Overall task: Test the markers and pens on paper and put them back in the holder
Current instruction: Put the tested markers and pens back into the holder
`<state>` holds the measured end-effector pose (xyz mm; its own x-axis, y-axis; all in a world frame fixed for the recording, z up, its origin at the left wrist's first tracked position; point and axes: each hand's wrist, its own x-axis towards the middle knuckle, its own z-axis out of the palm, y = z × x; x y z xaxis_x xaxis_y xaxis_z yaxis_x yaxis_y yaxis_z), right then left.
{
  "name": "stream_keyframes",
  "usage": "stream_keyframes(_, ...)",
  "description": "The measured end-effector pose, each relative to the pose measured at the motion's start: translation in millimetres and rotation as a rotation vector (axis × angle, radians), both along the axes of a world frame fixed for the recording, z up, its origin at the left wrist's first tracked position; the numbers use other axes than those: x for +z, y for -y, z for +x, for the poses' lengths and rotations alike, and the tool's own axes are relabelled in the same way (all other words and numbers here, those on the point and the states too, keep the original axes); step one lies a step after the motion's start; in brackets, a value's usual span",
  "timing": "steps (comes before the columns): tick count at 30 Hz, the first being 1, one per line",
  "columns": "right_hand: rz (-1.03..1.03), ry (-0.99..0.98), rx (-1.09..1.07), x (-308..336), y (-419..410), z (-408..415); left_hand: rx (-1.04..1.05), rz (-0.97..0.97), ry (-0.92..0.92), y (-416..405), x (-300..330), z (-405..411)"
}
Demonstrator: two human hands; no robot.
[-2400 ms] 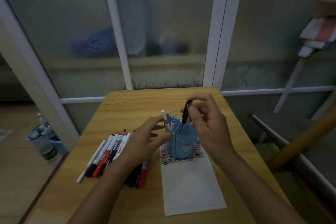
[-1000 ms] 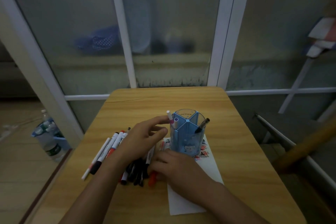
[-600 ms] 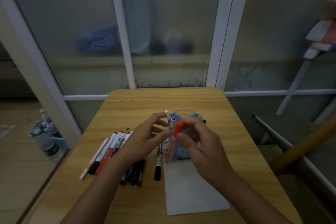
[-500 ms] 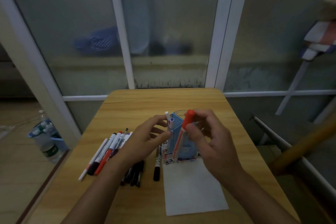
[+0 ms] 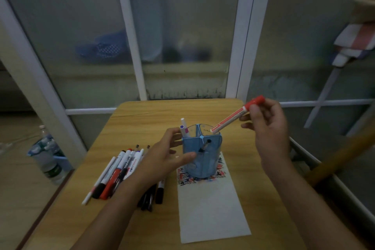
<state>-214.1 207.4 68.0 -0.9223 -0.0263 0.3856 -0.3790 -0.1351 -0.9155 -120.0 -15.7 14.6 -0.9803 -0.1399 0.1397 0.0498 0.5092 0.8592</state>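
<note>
red marker (image 5: 236,116): pinched in right hand (image 5: 267,126), tip over holder (image 5: 202,153); two stowed, many left on desk (image 5: 142,119); left hand (image 5: 164,156) fingers loose, steadying holder

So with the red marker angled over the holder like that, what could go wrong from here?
The right hand pinches the red marker only near its cap, tilted, with its low end at the blue holder rim: it may catch a divider instead of dropping in. The left hand merely touches the holder, so a hard push might tip it. Loose markers beside that wrist could roll.
</note>
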Motion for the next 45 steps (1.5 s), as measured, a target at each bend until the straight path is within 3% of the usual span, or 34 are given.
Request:
stream_keyframes(17, 0.672, -0.436, 0.212, -24.6, 16.5, 15.4, -0.031, -0.084, 0.015, -0.4, -2.4, -2.8)
stream_keyframes(21, 0.825, -0.592, 0.156, -31.4, 14.1, 16.2, -0.022, -0.079, 0.003, -1.6, -0.2, -2.3)
stream_keyframes(28, 0.797, -0.576, 0.153, -36.3, 10.1, 14.0, -0.029, -0.092, 0.01, -1.1, 1.2, -1.8)
stream_keyframes(35, 0.618, -0.618, 0.009, -44.3, 13.8, 25.1, -0.01, -0.089, 0.011, 15.3, 5.2, 1.0)
stream_keyframes(38, 0.625, -0.667, 0.121, -50.7, 23.7, 44.3, 0.004, -0.068, -0.015, 24.8, 8.3, 2.6)
stream_keyframes(45, 1.022, -0.852, 0.5, -86.9, 56.7, 70.9, -0.001, -0.094, -0.05, 24.3, 7.7, 4.8)
